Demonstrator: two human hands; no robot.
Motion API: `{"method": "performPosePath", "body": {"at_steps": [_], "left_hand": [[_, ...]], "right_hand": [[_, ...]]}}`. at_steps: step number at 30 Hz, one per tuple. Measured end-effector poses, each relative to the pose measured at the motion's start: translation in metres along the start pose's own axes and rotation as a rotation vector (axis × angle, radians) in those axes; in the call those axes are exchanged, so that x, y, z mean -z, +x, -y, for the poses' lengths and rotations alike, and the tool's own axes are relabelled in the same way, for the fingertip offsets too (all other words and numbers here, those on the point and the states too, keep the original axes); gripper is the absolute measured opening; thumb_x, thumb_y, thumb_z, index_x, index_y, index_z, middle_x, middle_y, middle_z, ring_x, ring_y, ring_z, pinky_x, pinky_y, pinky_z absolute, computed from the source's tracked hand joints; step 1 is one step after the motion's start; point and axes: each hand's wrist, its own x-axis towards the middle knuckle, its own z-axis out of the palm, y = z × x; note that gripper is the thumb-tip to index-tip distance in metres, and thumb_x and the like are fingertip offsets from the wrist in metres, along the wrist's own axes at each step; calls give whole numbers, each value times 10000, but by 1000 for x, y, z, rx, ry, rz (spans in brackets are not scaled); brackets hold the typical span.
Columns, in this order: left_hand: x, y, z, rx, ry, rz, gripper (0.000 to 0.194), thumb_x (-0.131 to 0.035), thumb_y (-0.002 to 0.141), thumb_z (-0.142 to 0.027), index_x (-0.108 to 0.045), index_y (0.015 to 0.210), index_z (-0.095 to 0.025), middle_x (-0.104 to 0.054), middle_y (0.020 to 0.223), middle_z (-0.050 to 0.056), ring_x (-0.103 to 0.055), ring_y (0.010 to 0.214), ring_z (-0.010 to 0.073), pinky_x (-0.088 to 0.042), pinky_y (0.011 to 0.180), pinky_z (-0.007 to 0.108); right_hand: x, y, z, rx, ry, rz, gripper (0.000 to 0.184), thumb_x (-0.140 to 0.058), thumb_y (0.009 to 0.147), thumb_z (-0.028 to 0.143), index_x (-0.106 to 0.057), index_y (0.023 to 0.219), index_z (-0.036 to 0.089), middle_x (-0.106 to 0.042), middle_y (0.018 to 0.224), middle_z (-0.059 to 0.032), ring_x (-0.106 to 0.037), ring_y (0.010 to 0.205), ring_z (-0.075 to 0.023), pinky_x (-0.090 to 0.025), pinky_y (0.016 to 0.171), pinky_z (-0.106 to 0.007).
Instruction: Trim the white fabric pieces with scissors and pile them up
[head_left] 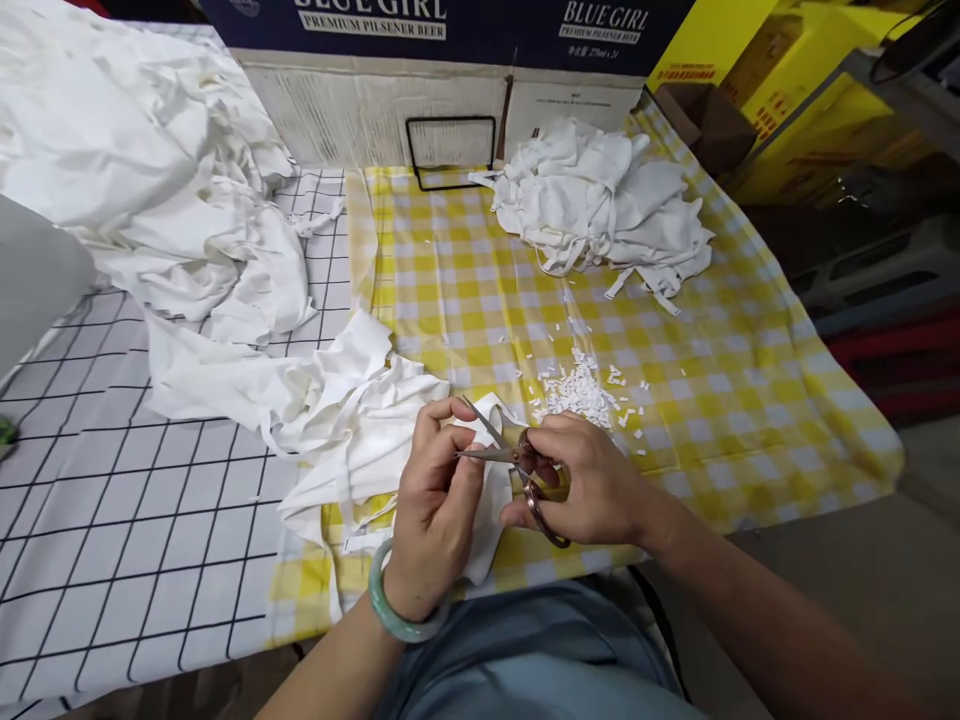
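Observation:
My right hand (585, 480) has its fingers through the bronze-coloured loops of a pair of scissors (504, 452). The blades stand apart and point left at the fingertips of my left hand (441, 490). With thumb and fingers pinched, my left hand grips an edge of white cloth (491, 515); the exact bit between the fingertips is mostly hidden. That cloth hangs behind and below the hand, over the front of the table. To the left lie more white cloth pieces with thin straps (352, 400). Just beyond my right hand is a heap of tiny white snippets (581, 390).
A large white cloth pile (172, 170) lies at the left, a smaller one (600, 200) at the back right. A beer carton (450, 90) and a black wire frame (451, 153) stand at the back. Yellow checked cloth (750, 400) covers the table's right side.

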Motion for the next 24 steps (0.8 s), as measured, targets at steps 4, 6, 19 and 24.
{"method": "performPosePath", "body": {"at_steps": [4, 6, 19, 24], "left_hand": [[-2, 0, 1, 6, 3, 12, 188, -460, 973, -237, -576, 830, -199, -470, 1040, 85, -463, 1087, 229, -409, 939, 358], [-3, 0, 1, -3, 20, 9, 190, -463, 971, -238, -576, 824, -198, -472, 1040, 88, -456, 1100, 235, -406, 946, 367], [-9, -1, 7, -56, -1, 6, 152, -480, 966, -220, -602, 876, -210, -482, 1068, 74, -481, 1085, 218, -432, 936, 365], [-15, 4, 4, -43, 43, 51, 206, -452, 980, -247, -579, 823, -205, -501, 994, 77, -475, 1054, 219, -410, 956, 369]], "right_hand": [[1, -1, -1, -12, 11, 27, 367, -771, 689, 476, -548, 657, 187, -506, 575, 31, -439, 564, -120, -346, 635, -277], [1, -2, -2, -12, 15, 35, 360, -768, 691, 473, -550, 662, 188, -508, 575, 34, -440, 563, -120, -346, 638, -281], [1, -3, -4, -48, 47, 25, 394, -817, 656, 441, -518, 621, 187, -489, 555, 51, -441, 563, -115, -335, 634, -270], [3, -9, -9, -52, 90, -6, 367, -767, 726, 407, -507, 591, 186, -491, 520, 53, -437, 539, -108, -341, 635, -264]]}}
